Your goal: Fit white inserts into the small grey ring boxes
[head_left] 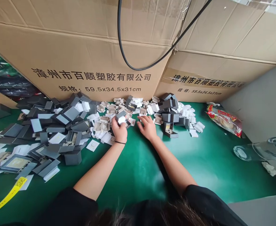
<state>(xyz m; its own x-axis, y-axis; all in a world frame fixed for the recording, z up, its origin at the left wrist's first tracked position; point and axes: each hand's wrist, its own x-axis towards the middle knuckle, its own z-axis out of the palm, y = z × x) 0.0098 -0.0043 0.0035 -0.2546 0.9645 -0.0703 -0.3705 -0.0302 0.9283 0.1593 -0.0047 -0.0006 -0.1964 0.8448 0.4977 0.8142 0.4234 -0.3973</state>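
Observation:
My left hand (119, 131) is closed around a small grey box (122, 119) with a white insert, held just above the green table (138, 163). A black band sits on that wrist. My right hand (148, 127) lies palm down on the table beside it, fingers spread and reaching toward the pile of small white inserts (119, 110). It holds nothing. An open grey box (169, 129) stands just right of my right hand.
Heaps of grey box parts (57, 125) and white cards cover the table's left and back. Two large cardboard cartons (86, 59) wall off the back. A red snack packet (224, 119) and a clear bottle (260, 150) lie at the right. A yellow tape (8, 196) lies front left.

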